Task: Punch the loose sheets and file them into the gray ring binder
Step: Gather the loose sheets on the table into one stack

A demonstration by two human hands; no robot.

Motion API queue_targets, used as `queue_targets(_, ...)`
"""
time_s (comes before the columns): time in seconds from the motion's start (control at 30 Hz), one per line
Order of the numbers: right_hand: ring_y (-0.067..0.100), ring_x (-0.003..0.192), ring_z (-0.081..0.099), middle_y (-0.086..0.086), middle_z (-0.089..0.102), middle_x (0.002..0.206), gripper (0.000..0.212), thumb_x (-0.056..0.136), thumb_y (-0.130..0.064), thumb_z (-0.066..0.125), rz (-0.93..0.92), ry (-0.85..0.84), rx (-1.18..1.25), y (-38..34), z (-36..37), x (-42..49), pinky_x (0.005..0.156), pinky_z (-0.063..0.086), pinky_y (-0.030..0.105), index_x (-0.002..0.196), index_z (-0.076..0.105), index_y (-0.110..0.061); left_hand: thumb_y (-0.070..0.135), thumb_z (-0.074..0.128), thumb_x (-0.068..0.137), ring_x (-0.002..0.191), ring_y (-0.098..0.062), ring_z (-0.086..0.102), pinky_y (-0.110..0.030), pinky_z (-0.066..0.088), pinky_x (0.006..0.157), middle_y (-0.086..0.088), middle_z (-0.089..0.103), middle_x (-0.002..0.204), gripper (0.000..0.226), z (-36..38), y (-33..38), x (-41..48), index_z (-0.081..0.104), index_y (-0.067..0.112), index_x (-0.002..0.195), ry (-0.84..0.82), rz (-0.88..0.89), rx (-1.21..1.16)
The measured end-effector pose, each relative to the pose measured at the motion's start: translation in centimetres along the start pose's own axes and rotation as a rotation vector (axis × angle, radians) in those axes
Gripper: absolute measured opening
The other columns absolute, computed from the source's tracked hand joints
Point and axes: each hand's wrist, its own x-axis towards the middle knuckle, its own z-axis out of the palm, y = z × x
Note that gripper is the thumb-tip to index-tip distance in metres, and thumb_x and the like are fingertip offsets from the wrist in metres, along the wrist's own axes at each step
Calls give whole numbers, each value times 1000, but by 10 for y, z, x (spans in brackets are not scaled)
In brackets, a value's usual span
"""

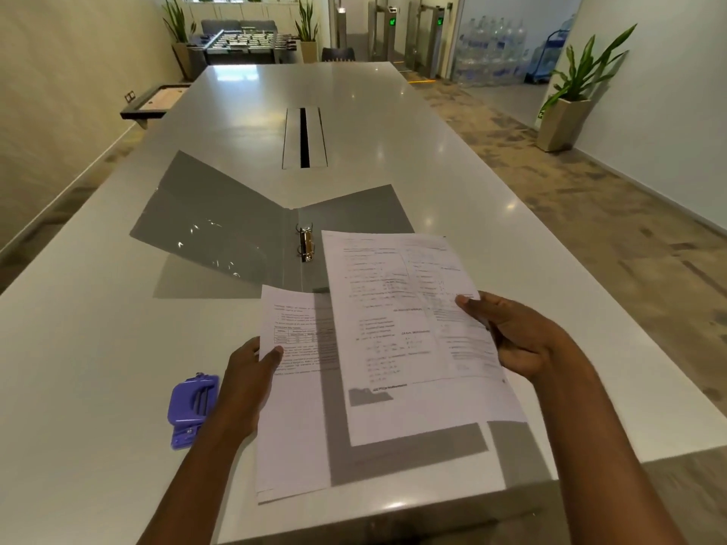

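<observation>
Two groups of printed sheets are held above the surface (118, 348), near its front edge. The upper sheet (401, 316) is white with small, blurred text and partly covers the lower sheets (295, 407). The right hand (515, 340) pinches the upper sheet at its right edge, thumb on top. The left hand (246, 383) pinches the lower sheets at their left edge. The gray binder (220, 230) lies open behind, rings (306, 244) visible. A purple punch (191, 407) lies just left of the left hand.
</observation>
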Motion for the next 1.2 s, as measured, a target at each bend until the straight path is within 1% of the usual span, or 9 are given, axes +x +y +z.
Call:
queue_targets(0.23,40,96,74,31,72,121,33,96,-6,68,80,42,-121,57,47,37,79,65,50,125,64,10,23,43,112,83,-25,70,-34,53,70,-15,75,98,33,-3,3,0,65,-1,109,27,-90,-106)
queue_targets(0.43,20,70,80,16,80,92,8,90,7,72,-84,226,-390,90,86,45,59,64,31,95,72,2,33,43,112,69,-22,65,-26,51,55,-4,67,75,34,-1,9,-4,61,15,89,44,-117,-198)
queue_targets(0.57,21,87,79,7,81,106,12,83,-5,77,-224,263,-628,108,102,53,80,66,48,93,72,-10,31,56,107,84,-23,76,-27,56,63,-1,75,93,19,-1,8,-2,66,15,107,-31,-38,-71)
queue_targets(0.67,16,91,75,4,77,118,21,87,-14,77,-303,266,-748,112,109,50,79,64,32,106,67,-13,20,62,104,95,-20,78,-25,61,67,2,78,107,19,-5,2,-6,66,18,122,-41,23,-37)
queue_targets(0.77,16,100,66,2,69,120,53,87,-27,80,-393,357,-862,111,106,48,83,55,28,132,57,-13,22,63,103,93,-21,79,-24,62,65,4,79,105,19,-12,0,-12,66,22,122,-11,78,-70)
queue_targets(0.87,16,117,60,-7,55,131,80,86,-38,82,-413,371,-756,103,97,47,98,53,35,152,42,-18,26,64,102,93,-18,80,-28,65,65,7,81,103,22,-21,5,-20,66,27,124,-3,140,-116)
queue_targets(0.93,13,123,62,-10,58,139,84,86,-45,81,-308,224,-558,91,95,43,106,52,42,155,39,-22,28,64,101,96,-23,80,-39,67,74,4,81,110,28,-25,13,-25,65,25,130,-10,182,-145)
queue_targets(1.07,28,118,72,6,74,131,46,99,-36,68,-199,-179,-269,71,96,30,105,54,54,140,62,-16,24,62,103,100,-31,79,-50,66,81,-3,80,116,30,-30,38,-30,63,18,132,-39,265,-211)
queue_targets(1.2,30,108,76,8,79,119,31,98,-27,69,-347,-78,-269,55,109,20,101,57,56,124,73,-10,22,60,104,96,-27,80,-37,67,73,1,80,113,28,-26,69,-32,62,16,132,-32,373,-237)
